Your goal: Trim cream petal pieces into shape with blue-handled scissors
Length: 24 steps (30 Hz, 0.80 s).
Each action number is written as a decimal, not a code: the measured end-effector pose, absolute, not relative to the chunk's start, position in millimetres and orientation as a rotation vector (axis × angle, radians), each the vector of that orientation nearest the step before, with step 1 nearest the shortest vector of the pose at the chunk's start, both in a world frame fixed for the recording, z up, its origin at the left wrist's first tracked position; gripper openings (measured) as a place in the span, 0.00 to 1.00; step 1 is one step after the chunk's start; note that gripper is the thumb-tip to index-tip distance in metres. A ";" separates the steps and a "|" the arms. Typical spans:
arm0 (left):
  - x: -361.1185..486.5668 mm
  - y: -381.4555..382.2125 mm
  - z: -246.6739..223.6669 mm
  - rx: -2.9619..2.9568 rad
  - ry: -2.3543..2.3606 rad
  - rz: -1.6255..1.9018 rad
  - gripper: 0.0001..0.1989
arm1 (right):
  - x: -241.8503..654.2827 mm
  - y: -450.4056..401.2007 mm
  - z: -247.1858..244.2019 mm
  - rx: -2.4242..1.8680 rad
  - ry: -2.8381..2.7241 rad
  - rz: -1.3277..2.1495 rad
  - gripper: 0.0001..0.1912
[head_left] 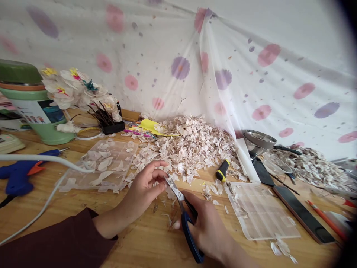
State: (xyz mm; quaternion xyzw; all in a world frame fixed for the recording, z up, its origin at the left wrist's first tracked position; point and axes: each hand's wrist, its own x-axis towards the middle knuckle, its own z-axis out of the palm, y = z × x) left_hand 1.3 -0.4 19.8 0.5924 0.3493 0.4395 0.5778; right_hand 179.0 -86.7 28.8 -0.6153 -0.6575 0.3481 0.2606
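Note:
My right hand point(208, 223) grips a pair of scissors point(178, 193) with dark blue handles, its blades pointing up and left. At the blade tips, my left hand point(146, 182) pinches thumb and fingers together on a small pale flake, mostly hidden by the fingers and blades. Just behind both hands rises a large heap of thin, pale, shell-like flakes point(192, 141). Loose scraps lie on the wooden table point(134, 230) below the blades. Left of my left hand, a clear compartment tray point(131, 149) carries several larger flakes.
On the left are a blue glue gun point(18, 178), a white cable point(47, 201), a green container point(47, 126) and white craft flowers point(67, 93). To the right lie a yellow-black tool handle point(222, 170), another clear tray point(262, 212), a phone point(304, 214) and metal bowls point(258, 141).

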 end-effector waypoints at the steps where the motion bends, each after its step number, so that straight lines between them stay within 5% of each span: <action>1: 1.5 -0.1 19.5 1.381 0.812 1.032 0.18 | 179.2 -86.5 28.1 -1.657 -1.778 0.951 0.09; 20: 0.7 -0.3 20.2 1.372 0.828 1.028 0.19 | 178.7 -82.4 11.3 -1.495 -1.566 1.040 0.04; 24: 3.6 -4.0 19.0 1.322 0.849 0.984 0.20 | 178.8 -79.8 0.6 -1.465 -1.307 1.100 0.11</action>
